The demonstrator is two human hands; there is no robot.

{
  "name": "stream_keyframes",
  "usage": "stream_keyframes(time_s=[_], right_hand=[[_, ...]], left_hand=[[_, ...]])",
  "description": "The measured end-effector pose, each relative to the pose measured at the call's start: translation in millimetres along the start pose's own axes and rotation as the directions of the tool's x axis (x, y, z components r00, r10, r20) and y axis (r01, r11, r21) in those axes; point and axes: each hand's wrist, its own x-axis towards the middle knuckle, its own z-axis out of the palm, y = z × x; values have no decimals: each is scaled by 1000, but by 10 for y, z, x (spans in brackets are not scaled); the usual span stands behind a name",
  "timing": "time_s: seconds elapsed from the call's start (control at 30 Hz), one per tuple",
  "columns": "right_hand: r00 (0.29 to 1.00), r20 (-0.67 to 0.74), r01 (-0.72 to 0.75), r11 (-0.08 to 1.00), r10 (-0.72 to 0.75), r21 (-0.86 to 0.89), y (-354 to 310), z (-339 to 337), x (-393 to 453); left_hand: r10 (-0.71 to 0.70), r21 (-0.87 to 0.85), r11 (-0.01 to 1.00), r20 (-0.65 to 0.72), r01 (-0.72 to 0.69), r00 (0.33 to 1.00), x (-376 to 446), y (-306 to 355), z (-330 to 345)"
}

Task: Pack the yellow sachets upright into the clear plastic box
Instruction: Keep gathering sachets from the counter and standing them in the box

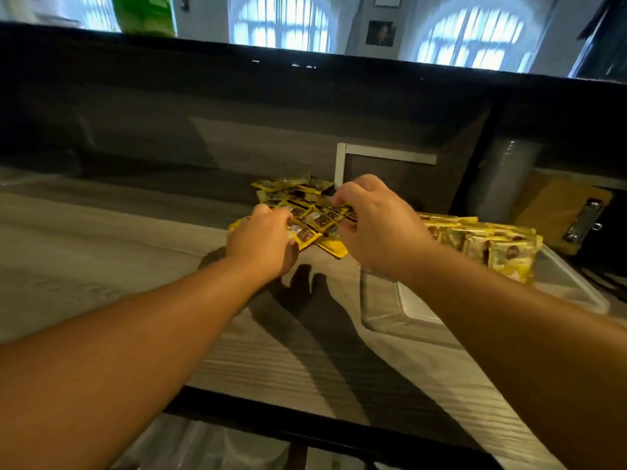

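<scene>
Both hands are closed on the same fanned bunch of flat yellow foil sachets with dark brown panels (314,220): the left hand (263,240) curls round its near left end, and the right hand (376,225) pinches its far right edge between thumb and bent fingers. Just beyond the grip, more loose sachets (291,188) lie in an untidy heap on the pale wood-grain tabletop (101,266). Right of the right hand, a row of packed sachets (488,244) stands upright and pressed together in the far part of the clear rectangular plastic box (573,286), whose near part shows bare bottom. Past that box lies a brown clipboard with a metal clip (556,212).
</scene>
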Motion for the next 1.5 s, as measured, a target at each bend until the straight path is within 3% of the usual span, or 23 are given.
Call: stream_keyframes(time_s=[0.17, 0.3, 0.43, 0.57, 0.67, 0.77, 0.83, 0.9, 0.97, 1.03, 1.13, 1.3, 1.5], right_hand=[[955, 238, -158, 982, 177, -99, -117, 653, 174], [935, 229, -251, 962, 270, -109, -48, 965, 161], [956, 119, -258, 962, 268, -95, -19, 984, 184], [965, 106, -225, 966, 239, -129, -16, 931, 160], [980, 92, -161, 977, 175, -143, -23, 887, 131], [978, 169, -104, 985, 127, -134, -68, 795, 116], [962, 248, -87, 990, 113, -112, -92, 724, 105], [952, 291, -62, 991, 94, -117, -112, 674, 84], [943, 324, -39, 991, 78, -125, -134, 650, 61], [941, 330, -31, 990, 74, -135, -161, 625, 45], [964, 247, -56, 985, 95, -160, -166, 562, 27], [985, -46, -168, 985, 165, -51, -152, 399, -2], [912, -215, -259, 897, 350, 359, -99, 400, 11]], left_hand=[[-118, 90, 990, 152, 105, 981, 42, -317, 138], [3, 60, 998, 108, -9, 994, 36, -270, 176], [105, -55, 993, 69, -101, 992, -16, -208, 170], [91, -195, 978, 79, -75, 993, -7, -230, 83], [40, -299, 953, -17, -43, 999, -6, -246, 25], [-4, -423, 905, -113, -44, 994, 14, -257, 27], [-74, -551, 834, -156, -25, 985, 38, -260, 31], [-189, -739, 672, -127, 34, 974, 65, -259, 11], [-287, -906, 400, 16, 135, 958, 68, -249, -36], [-318, -956, 171, 174, 237, 932, 72, -247, -83], [-296, -946, 3, 308, 324, 904, 79, -272, -102], [-288, -934, -139, 355, 329, 889, 106, -291, -71], [-301, -946, -94, 325, 311, 897, 91, -289, -56]])
